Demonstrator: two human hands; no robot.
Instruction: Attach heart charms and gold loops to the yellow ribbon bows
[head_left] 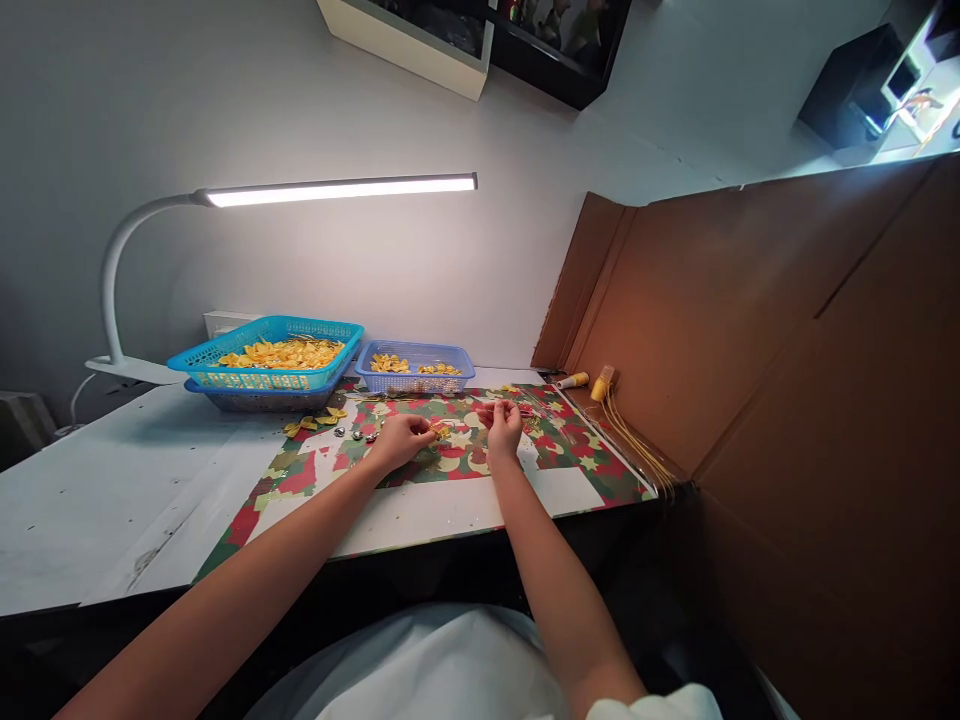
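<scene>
My left hand (405,440) is closed in a pinch above the patterned sheet. At its fingertips is a small yellow ribbon-like piece (439,431). To the right, my right hand (504,428) is raised with thumb and fingers pressed together. Whatever lies between those fingertips is too small and thin to name. Left of my left hand, several small silver bells or beads (357,435) lie on the sheet. Beyond them are a few loose yellow ribbon pieces (307,424).
A turquoise basket (247,377) of yellow pieces sits stacked at the back left, beside a smaller blue basket (416,383). A lamp (341,188) arches overhead. Cardboard panels (780,330) wall the right side, where gold cords (637,440) and a yellow spool (602,384) lie.
</scene>
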